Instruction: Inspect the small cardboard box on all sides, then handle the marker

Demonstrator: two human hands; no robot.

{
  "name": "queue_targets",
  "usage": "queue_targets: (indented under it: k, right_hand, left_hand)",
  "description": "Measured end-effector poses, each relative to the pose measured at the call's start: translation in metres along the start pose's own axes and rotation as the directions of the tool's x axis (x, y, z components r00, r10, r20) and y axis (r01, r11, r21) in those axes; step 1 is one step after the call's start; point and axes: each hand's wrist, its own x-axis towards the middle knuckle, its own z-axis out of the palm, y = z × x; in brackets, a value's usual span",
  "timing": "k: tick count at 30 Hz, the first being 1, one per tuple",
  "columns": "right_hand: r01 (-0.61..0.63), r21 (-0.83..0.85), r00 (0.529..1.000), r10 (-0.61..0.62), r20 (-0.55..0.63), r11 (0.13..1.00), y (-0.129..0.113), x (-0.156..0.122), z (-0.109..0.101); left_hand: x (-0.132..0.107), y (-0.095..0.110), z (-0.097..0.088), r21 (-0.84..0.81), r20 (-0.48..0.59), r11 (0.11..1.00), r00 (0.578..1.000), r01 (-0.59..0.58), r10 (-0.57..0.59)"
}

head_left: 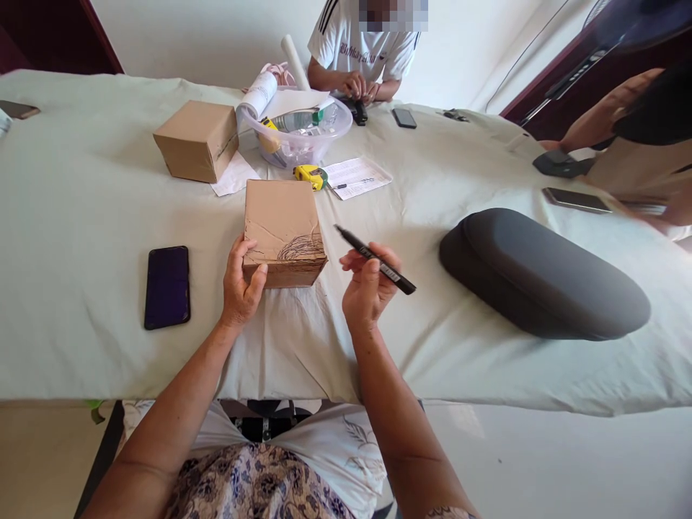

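Observation:
My left hand (242, 287) grips the near left corner of a brown cardboard box (281, 209), thumb on the front edge and fingers along the side. Dark scribbled lines run over the box's top near its front right corner and along the front face. To the right of the box, my right hand (370, 288) holds a black marker (375, 261) between thumb and fingers. Its tip points up and left toward the box, apart from it. A yellow and green tape measure (310, 176) lies just behind the box, beside a printed sheet (357, 178) with a pen on it.
A second cardboard box (197, 140) and a clear plastic basin (346, 128) of mixed items stand at the back. A phone (167, 287) lies left, a dark grey rounded case (540, 274) right. Another person (362, 54) sits across the table; a further person's arm (610, 108) is at far right.

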Motion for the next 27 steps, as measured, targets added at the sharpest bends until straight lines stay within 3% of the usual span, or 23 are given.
queue_targets:
  k: [2, 5, 9, 12, 14, 22, 27]
  right_hand:
    - [-0.05, -0.127, 0.995, 0.038, -0.091, 0.991, 0.009, 0.008, -0.006]
    - [-0.075, -0.402, 0.996, 0.091, 0.021, 0.913, 0.023, 0.017, -0.017]
    - [-0.016, -0.732, 0.927, 0.285, 0.245, 0.681, 0.034, 0.02, -0.024]
    - [0.062, -0.862, 0.878, 0.384, 0.287, 0.504, 0.033, 0.017, -0.023]
    - [0.115, -0.895, 0.863, 0.402, 0.305, 0.432, 0.031, 0.015, -0.023]
    - [0.157, -0.916, 0.857, 0.41, 0.311, 0.369, 0.029, 0.012, -0.023]
    - [0.146, -0.9, 0.889, 0.345, 0.301, 0.41, 0.032, 0.012, -0.022]
  left_hand:
    - [0.0, 0.0, 0.0, -0.005, -0.001, 1.0, 1.0, 0.003, -0.003]
    - [0.0, 0.001, -0.002, -0.008, 0.001, 1.0, 1.0, 0.002, -0.002]
    - [0.003, 0.001, -0.004, -0.026, -0.005, 1.0, 1.0, -0.004, 0.004]
    - [0.006, -0.001, -0.006, -0.049, -0.029, 0.999, 1.0, 0.002, -0.003]
    - [0.007, -0.003, -0.007, -0.055, -0.04, 0.998, 0.999, 0.016, -0.018]
    - [0.002, -0.004, -0.013, -0.101, -0.066, 0.994, 0.997, 0.04, -0.047]
    - [0.012, -0.006, -0.035, 0.104, -0.325, 0.987, 0.942, 0.12, -0.08]
